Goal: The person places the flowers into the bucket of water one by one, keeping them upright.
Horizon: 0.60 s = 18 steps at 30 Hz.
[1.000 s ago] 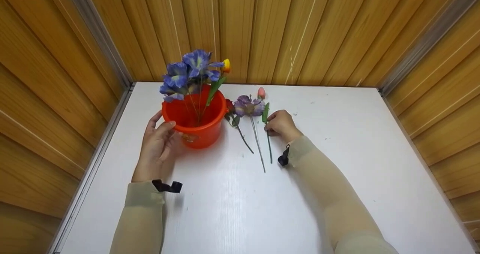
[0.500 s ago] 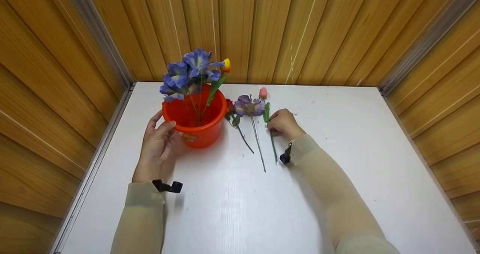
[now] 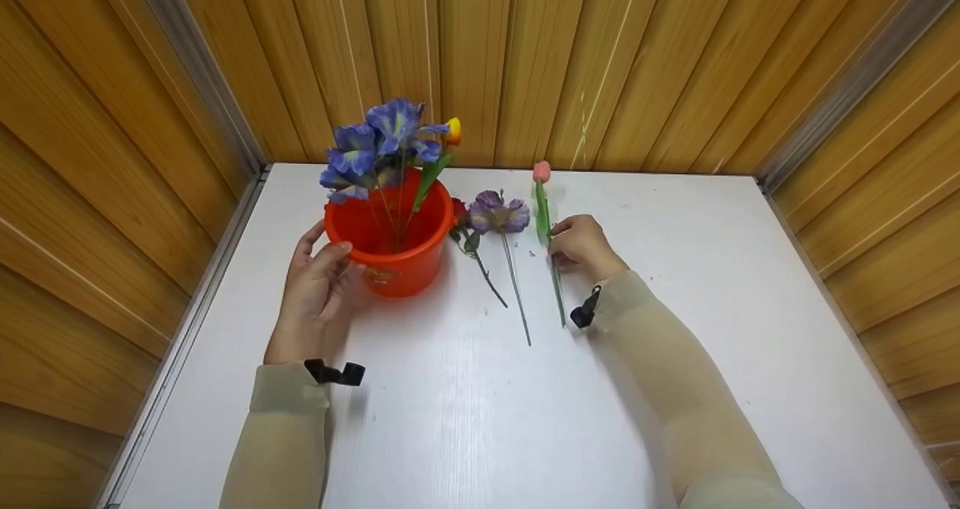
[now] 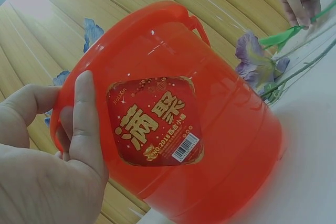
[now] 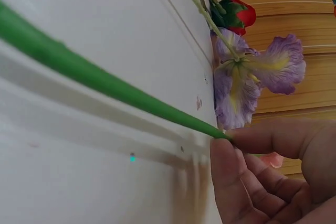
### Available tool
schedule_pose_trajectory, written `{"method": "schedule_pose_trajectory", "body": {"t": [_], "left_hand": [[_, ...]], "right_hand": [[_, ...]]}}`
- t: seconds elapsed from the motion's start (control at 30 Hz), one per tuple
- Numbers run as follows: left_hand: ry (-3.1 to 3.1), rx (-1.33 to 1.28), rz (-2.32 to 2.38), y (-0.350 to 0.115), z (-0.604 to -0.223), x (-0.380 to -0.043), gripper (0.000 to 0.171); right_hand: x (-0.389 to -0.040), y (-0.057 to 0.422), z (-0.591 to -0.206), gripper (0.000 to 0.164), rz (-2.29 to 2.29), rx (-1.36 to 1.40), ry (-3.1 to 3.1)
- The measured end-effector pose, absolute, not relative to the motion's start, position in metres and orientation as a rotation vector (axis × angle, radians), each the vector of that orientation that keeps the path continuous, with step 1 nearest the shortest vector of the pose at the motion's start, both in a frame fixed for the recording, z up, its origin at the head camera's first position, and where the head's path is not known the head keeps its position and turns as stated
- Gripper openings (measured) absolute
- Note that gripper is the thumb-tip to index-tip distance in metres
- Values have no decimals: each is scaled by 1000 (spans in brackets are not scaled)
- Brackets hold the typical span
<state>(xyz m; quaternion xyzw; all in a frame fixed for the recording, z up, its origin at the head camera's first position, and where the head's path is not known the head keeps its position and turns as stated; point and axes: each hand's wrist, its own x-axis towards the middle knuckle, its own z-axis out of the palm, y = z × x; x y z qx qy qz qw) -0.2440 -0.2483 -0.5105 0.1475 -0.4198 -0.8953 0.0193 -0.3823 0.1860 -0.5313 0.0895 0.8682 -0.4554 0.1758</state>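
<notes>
Pinching the green stem of the pink tulip (image 3: 542, 212) between thumb and fingertips, your right hand (image 3: 589, 245) is above the table (image 3: 465, 419), to the right of the other loose flowers. The tulip's bloom points toward the wooden wall (image 3: 540, 66) and its stem end toward you; you cannot tell from these views whether that end touches the table. Your left hand (image 3: 311, 291) grips the rim of the red bucket (image 3: 405, 272) at its near left edge, and the left wrist view shows a printed label (image 4: 155, 121) on the bucket's side. The bucket is upright, holding blue flowers (image 3: 356, 149) and a yellow flower (image 3: 453, 131), whose heads rise above the rim. Between the bucket and your tulip lie a red rose (image 3: 460, 210), just beside the bucket, and a purple flower (image 3: 498, 215), their stems slanting toward you.
</notes>
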Motion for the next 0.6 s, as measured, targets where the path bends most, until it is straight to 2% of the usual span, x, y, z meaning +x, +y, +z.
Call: {"method": "schedule_pose_trajectory", "body": {"t": [0.4, 0.6], "left_hand": [[-1356, 394, -2748, -247, -512, -245, 70], [-1348, 397, -2754, -248, -512, -244, 72]], "right_hand": [[-377, 203, -510, 44, -1542, 239, 2395], [-373, 209, -497, 43, -1623, 251, 2392]]}}
